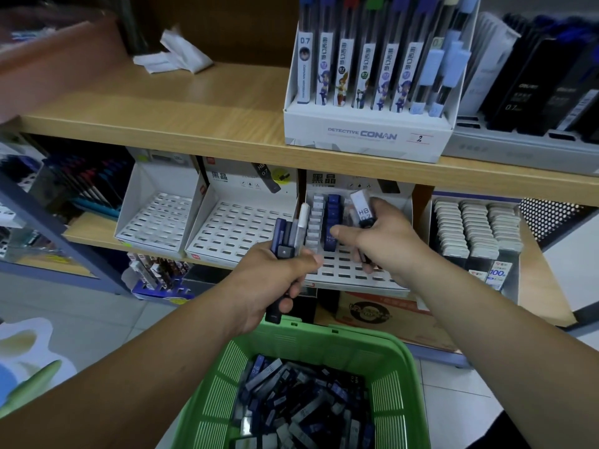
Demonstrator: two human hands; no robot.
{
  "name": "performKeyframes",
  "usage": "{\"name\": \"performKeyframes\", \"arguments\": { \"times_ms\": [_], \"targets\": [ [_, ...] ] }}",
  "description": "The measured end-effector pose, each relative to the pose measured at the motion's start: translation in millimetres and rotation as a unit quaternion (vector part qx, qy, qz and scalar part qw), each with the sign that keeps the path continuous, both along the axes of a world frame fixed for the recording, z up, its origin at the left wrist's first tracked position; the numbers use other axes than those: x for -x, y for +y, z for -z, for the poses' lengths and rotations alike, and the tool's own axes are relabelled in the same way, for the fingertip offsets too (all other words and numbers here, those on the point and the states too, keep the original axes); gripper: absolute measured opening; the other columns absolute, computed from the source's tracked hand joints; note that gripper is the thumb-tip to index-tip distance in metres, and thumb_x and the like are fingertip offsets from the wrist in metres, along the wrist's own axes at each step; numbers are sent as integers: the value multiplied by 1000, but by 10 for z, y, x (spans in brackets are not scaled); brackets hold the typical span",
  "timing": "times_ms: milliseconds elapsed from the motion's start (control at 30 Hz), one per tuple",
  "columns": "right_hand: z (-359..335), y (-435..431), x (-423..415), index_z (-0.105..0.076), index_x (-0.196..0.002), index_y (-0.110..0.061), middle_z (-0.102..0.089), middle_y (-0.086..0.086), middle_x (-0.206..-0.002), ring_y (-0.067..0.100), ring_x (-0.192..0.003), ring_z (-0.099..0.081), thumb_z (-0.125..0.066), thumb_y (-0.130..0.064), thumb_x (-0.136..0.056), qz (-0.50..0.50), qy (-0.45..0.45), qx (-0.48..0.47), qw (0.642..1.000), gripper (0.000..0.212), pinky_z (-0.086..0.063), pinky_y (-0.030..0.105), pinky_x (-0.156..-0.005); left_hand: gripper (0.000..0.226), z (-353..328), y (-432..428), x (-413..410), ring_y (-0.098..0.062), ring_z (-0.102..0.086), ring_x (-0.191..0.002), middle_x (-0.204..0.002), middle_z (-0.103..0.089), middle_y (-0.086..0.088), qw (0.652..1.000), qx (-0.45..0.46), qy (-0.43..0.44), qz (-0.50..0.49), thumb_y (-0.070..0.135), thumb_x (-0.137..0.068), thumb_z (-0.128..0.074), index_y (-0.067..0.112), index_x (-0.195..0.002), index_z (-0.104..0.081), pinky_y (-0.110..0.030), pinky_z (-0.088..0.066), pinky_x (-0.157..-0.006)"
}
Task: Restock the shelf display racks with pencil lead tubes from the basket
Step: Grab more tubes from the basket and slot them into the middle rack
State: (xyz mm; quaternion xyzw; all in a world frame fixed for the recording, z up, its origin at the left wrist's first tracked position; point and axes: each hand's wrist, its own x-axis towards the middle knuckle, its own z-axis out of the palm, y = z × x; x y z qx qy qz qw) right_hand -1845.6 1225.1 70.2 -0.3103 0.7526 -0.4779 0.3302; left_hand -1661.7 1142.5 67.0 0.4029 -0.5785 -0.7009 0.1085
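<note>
Seen through the head camera, the person stands close to a wooden shelf [194, 124] with both forearms stretched out over a green basket [324, 333]. Inside the basket lies a heap of loose lead tubes [301, 406], dark blue, black and grey, piled every way.

The left hand [275, 280] is curled tight round a bundle of tubes [290, 233]. They stick up out of the fist, and a dark end pokes out beneath the fingers.

The right hand [389, 244] grips an HB tube [362, 209] by its lower end, so the tube tilts up above the knuckles. 1 digit of that hand points toward the left; I cannot tell whether it is a finger or the thumb.

Both hands are held in front of a white slotted rack [350, 273] on the lower shelf. In it, 1 column of pale tubes [316, 222] and 1 column of blue tubes [333, 215] stand side by side. To the left of it sit 2 more white slotted racks [240, 228].

On the upper shelf stands a Detective Conan box [366, 134] of tall tubes, and well apart from it lies some crumpled white paper [175, 56].
</note>
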Motion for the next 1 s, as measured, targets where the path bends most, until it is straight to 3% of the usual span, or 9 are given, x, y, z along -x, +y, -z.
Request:
{"name": "performKeyframes", "arguments": {
  "times_ms": [133, 233, 467, 667, 767, 1000],
  "targets": [
    [-168, 247, -78, -62, -110, -8, -59, -2, -58, 17, -47, -54, -76, -16, -92, -215, -59, -81, 971, 24, -45, 30, -48, 30, -40, -22, 84, -17, -48, -54, -65, -57, -8, 997, 54, 52, -36, 35, -86, -83, 10, -101, -73, -26, -39, -44],
    [-149, 333, -166, -64, -110, -9, -57, -3, -55, 16, -48, -54, -75, -20, -94, -274, -70, -108, 953, 21, -48, 31, -50, 33, -60, 47, 181, -18, -50, -56, -69, -64, -10, 995, 65, 75, -18, 30, -83, -85, 8, -105, -73, -26, -39, -45],
    [-123, 399, -142, -65, -115, -10, -59, 1, -68, 18, -60, -57, -74, -12, -94, -274, -114, -100, 950, 23, -55, 35, -57, 27, -61, 75, 221, -18, -55, -62, -67, -66, -3, 994, 69, 82, -2, 27, -90, -80, 6, -105, -72, -28, -42, -48],
    [-103, 464, -89, -59, -122, -13, -55, -5, -58, 14, -49, -49, -71, -13, -97, -275, -108, -121, 948, 29, -39, 28, -47, 26, -43, -30, 220, -17, -56, -58, -74, -68, -12, 992, 91, 84, -12, 28, -94, -75, 5, -107, -71, -31, -45, -54],
    [-116, 513, -40, -60, -123, -17, -54, -3, -63, 12, -49, -43, -71, -13, -96, -253, -134, -128, 950, 30, -32, 28, -46, 29, -44, -58, 234, -20, -54, -58, -75, -68, -14, 990, 93, 96, -39, 29, -93, -76, 4, -108, -71, -31, -45, -55],
    [-144, 571, 36, -68, -115, -12, -47, -3, -54, 13, -44, -35, -79, -21, -90, -162, -145, -126, 968, 29, -27, 24, -44, 31, -47, -155, 205, -22, -53, -59, -73, -68, -14, 985, 82, 95, -121, 30, -93, -77, 0, -103, -74, -27, -46, -50]
  ]
}}
